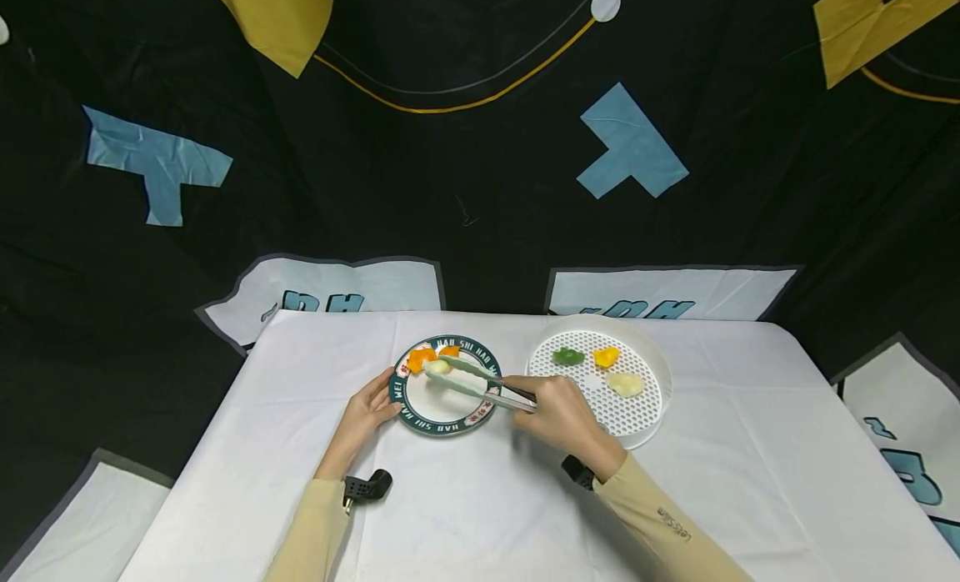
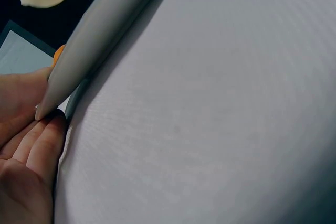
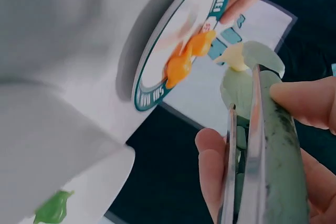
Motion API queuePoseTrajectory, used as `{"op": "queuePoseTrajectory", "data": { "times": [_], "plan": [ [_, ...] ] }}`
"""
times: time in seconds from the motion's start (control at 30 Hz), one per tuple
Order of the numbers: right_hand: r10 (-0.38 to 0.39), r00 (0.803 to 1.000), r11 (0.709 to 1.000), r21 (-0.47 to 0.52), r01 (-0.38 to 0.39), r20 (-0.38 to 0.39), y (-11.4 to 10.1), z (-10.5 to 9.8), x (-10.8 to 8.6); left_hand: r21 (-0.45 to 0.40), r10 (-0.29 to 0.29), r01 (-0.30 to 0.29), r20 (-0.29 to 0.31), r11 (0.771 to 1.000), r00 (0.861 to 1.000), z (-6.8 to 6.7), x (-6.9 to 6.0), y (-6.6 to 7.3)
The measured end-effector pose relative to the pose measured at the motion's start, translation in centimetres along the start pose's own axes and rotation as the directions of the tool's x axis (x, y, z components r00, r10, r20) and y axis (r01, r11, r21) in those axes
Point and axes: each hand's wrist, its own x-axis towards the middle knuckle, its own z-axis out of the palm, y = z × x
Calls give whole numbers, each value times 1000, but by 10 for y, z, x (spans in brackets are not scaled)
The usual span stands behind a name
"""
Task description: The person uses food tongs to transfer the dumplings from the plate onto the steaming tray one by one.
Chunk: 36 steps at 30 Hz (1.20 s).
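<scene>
One left hand grips a round, green-rimmed white plate, seemingly steadying it; the right hand holds green-and-metal tongs pinching a pale-yellow piece.

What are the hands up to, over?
Left hand holding the plate by its rim. Right hand gripping tongs that pinch a pale piece, held above the plate. Orange pieces on plate; nothing seen blocking.
</scene>
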Motion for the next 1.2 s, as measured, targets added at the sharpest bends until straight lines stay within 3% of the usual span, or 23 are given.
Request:
{"op": "queuePoseTrajectory", "data": {
  "times": [0.6, 1.2],
  "plan": [
    [80, 996, 997, -16, -81, -40, 31, -42, -27, 14, -8, 8, -16, 1000, 1000, -1, 2, -4],
    [185, 975, 976, -91, -197, -124, 69, -76, -76, 13, 10, -9, -6, 1000, 1000, -1, 1, -2]
  ]
}}
